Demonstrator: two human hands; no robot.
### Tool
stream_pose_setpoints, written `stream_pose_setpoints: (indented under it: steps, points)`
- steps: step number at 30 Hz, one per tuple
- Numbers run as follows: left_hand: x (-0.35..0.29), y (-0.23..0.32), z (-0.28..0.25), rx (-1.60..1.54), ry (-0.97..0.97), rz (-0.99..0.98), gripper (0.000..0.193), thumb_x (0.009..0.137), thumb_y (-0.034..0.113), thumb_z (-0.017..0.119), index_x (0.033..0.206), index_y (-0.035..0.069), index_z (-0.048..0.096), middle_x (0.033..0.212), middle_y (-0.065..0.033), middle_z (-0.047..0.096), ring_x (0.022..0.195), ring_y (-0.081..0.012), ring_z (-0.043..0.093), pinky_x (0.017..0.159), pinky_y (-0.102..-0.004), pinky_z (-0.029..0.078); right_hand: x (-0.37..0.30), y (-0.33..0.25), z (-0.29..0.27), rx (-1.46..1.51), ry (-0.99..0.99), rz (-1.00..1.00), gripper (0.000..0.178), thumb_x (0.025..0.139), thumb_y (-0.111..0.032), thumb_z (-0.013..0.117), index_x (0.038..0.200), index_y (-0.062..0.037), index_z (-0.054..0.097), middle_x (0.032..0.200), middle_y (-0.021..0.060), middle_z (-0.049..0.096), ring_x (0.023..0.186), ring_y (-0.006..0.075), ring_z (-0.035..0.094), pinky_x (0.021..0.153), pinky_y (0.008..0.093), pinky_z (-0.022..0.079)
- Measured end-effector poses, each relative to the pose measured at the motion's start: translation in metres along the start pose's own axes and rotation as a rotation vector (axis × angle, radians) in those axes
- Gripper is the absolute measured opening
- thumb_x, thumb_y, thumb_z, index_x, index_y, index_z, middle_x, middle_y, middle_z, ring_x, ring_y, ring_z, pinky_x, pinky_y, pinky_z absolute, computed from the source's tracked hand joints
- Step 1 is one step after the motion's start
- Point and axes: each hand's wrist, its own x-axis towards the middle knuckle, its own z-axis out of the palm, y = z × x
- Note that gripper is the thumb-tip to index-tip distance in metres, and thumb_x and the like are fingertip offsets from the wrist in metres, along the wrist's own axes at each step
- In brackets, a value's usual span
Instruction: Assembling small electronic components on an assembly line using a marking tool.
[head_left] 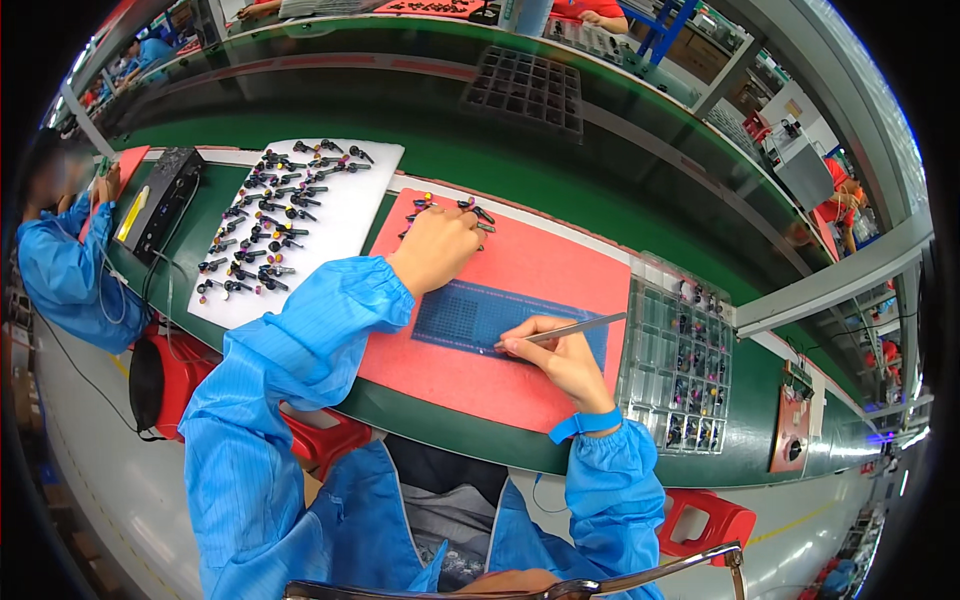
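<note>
My left hand (438, 248) is over the far left part of a pink mat (480, 390), among several small black earphone pieces (478, 212). Its fingers are bent down and drawn together, and what they hold is hidden beneath them. With my right hand (562, 360) I grip metal tweezers (590, 324), closed in a pen-like hold. The tips are low over a blue sheet (470, 335) marked with rows of tiny dark shapes, lying on the mat. A blue band (585, 425) circles my right wrist.
White foam (350, 205) carrying many earphone pieces lies left of the mat. A clear compartment tray (650, 375), partly filled, stands at the right. Further left are a black box (160, 205) and a co-worker in blue (70, 260). A dark tray (525, 90) sits beyond the table's far edge.
</note>
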Motion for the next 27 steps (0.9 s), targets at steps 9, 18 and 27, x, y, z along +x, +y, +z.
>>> stream_pose_setpoints:
  steps: [9, 18, 27]
  points:
    - [-0.003, 0.004, 0.001, -0.093, 0.066, -0.149, 0.012, 0.069, 0.010, 0.063, 0.077, 0.004, 0.058, 0.077, -0.0085, 0.059, 0.080, -0.0266, 0.057, 0.066, -0.0386, 0.047, -0.007, -0.012, 0.015, -0.335, 0.193, -0.460, 0.007, 0.077, 0.001, 0.065, 0.083, 0.0025, 0.064, 0.084, 0.0121, 0.066, 0.081, 0.0187, 0.064, 0.075, 0.0268, 0.050]
    - [-0.006, 0.024, -0.052, -0.731, 0.083, -0.309, 0.013, 0.071, 0.004, 0.062, 0.078, -0.001, 0.053, 0.080, -0.0122, 0.064, 0.071, -0.0225, 0.065, 0.066, -0.0302, 0.052, -0.010, -0.012, 0.020, -0.446, 0.255, -0.932, 0.017, 0.069, 0.012, 0.066, 0.081, 0.0015, 0.062, 0.082, 0.0133, 0.064, 0.082, 0.0275, 0.065, 0.075, 0.0384, 0.053]
    - [-0.031, 0.042, -0.038, -1.395, 0.084, -0.574, 0.008, 0.083, 0.000, 0.057, 0.089, -0.002, 0.053, 0.083, -0.0101, 0.063, 0.077, -0.0165, 0.064, 0.070, -0.0264, 0.051, -0.007, -0.014, 0.023, -0.630, 0.335, -1.162, 0.017, 0.065, 0.006, 0.072, 0.079, -0.0017, 0.066, 0.081, 0.0111, 0.066, 0.077, 0.0247, 0.066, 0.071, 0.0367, 0.055]
